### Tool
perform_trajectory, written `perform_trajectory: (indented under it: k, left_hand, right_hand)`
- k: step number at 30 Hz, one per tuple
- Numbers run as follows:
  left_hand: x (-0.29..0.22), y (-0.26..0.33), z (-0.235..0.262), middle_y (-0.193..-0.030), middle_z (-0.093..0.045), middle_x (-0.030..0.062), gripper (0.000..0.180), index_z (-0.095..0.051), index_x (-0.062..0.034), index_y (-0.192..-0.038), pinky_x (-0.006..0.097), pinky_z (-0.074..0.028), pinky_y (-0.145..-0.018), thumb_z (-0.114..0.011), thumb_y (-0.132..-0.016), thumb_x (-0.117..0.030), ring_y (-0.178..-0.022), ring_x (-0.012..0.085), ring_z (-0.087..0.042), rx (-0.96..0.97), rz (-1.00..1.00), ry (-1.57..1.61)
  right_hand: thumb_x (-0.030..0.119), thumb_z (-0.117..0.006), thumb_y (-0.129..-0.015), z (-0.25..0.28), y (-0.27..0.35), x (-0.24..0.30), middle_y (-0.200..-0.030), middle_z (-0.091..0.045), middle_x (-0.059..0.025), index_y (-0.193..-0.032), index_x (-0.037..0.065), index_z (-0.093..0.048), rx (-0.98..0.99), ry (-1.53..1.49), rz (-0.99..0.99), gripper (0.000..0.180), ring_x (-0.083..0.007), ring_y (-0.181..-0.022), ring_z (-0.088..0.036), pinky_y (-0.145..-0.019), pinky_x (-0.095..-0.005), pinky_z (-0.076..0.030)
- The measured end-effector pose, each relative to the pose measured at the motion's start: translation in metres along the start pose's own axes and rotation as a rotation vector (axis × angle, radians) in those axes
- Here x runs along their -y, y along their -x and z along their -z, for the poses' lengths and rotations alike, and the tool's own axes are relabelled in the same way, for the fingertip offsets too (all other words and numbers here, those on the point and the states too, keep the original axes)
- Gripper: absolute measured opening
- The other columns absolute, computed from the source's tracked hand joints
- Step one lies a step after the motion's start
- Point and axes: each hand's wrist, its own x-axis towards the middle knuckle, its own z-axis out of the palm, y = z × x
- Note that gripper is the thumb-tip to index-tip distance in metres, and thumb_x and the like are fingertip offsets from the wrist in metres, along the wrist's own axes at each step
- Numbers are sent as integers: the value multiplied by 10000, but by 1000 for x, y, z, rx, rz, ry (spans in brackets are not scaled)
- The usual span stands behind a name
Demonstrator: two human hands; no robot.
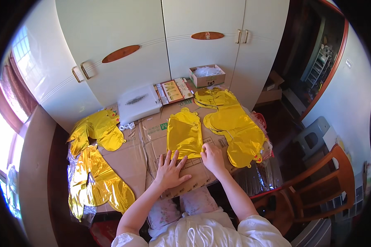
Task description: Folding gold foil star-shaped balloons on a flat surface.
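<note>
A gold foil balloon point(184, 133), folded into a flat rectangle with a bumpy top edge, lies on a sheet of cardboard point(152, 119) in front of me. My left hand point(171, 172) is open, palm down with fingers spread, its fingertips at the balloon's lower left edge. At the lower right corner my right hand point(212, 158) is closed, thumb and fingers pinched on the foil; the fingertips are partly hidden. To the right lies a pile of flat, unfolded gold foil balloons point(235, 123). More gold foil balloons point(99, 173) spread along the left side.
Behind the cardboard stand a white box point(139, 101), a printed card packet point(171, 91) and a small carton point(208, 78) holding clear plastic. White cabinets point(206, 20) rise at the back. A wooden chair point(321, 181) stands at the right, clear plastic wrap point(255, 181) hangs near it.
</note>
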Motion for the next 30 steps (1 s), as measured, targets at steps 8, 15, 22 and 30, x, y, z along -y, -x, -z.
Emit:
perform_trajectory:
  k: [8,15,22,30]
  left_hand:
    - [1,1,0,-1545,-285,215,834,-357,-223,-1505,622,-148,-1140,-411,-860,-749,-1437,449,-203,3,7,11]
    - [0,1,3,-1540,-312,188,822,-369,-195,-1497,633,-166,-1130,-419,-874,-728,-1440,417,-228,-22,-18,15]
    - [1,36,26,-1472,-437,93,715,-478,-112,-1399,629,-311,-1052,-582,-865,-577,-1382,262,-379,51,-59,15]
    - [5,97,39,-1521,-393,50,646,-508,-140,-1389,548,-259,-1129,-648,-848,-464,-1410,222,-363,64,-301,9]
  right_hand:
    - [176,-587,-903,19,4,23,-1210,-594,-151,-1221,40,-555,182,-2,149,347,-322,-1129,-573,-960,-454,-444]
    - [332,-484,-982,4,20,4,-1455,-463,-165,-1377,1,-483,417,230,316,515,-302,-1384,-389,-1145,-509,-261]
    - [410,-556,-936,27,39,21,-1450,-474,-151,-1378,9,-484,503,194,423,602,-288,-1365,-421,-1136,-511,-281]
    - [208,-587,-873,55,88,28,-1303,-603,-40,-1257,87,-612,367,173,683,404,-171,-1212,-547,-1033,-404,-402]
